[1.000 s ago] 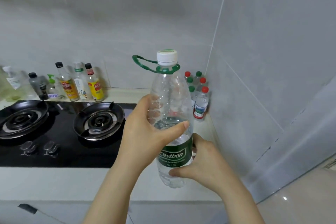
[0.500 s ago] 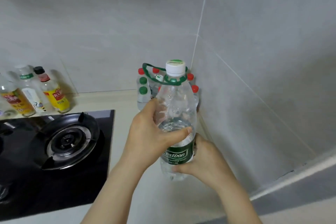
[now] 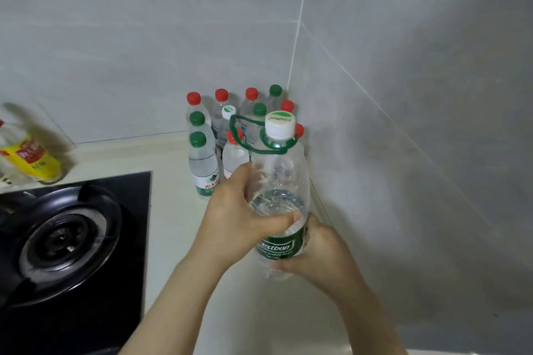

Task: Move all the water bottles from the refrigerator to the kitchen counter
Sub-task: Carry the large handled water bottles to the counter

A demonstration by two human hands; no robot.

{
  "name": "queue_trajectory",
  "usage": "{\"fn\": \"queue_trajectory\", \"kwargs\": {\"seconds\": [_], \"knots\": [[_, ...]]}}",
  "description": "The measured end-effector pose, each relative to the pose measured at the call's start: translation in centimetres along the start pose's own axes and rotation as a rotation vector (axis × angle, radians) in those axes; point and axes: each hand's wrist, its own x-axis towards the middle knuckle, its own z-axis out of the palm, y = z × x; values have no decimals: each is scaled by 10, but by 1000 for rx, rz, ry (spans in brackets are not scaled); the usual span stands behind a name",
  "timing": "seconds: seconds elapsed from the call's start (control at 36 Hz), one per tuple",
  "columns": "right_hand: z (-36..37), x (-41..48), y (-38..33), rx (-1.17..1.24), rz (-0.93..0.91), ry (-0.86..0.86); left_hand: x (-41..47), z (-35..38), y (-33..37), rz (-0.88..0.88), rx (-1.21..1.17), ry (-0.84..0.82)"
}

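Looking down from my head, I see both my hands on one big water bottle (image 3: 278,181). My left hand (image 3: 233,228) wraps round its middle, and my thumb lies across the front. My right hand (image 3: 317,253) curls round the low part, by the green label. The bottle stands straight up and has some water in it. It has a white cap (image 3: 280,123) and a green loop handle (image 3: 239,135) at its neck. It is over the pale counter (image 3: 173,210), close to the wall corner. I cannot tell if its bottom touches the counter. Just behind it, in the corner, stand many small water bottles (image 3: 202,164) with red and green caps. On my left is a black stove (image 3: 66,239). Far left, by the wall, is a blurry bottle with a yellow label (image 3: 31,161)
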Motion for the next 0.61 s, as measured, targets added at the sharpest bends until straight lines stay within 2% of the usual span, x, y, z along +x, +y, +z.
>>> {"fn": "queue_trajectory", "kwargs": {"seconds": [0.61], "knots": [[5, 70, 38, 13, 1, 8, 60, 34, -34, -23, 34, -68]]}}
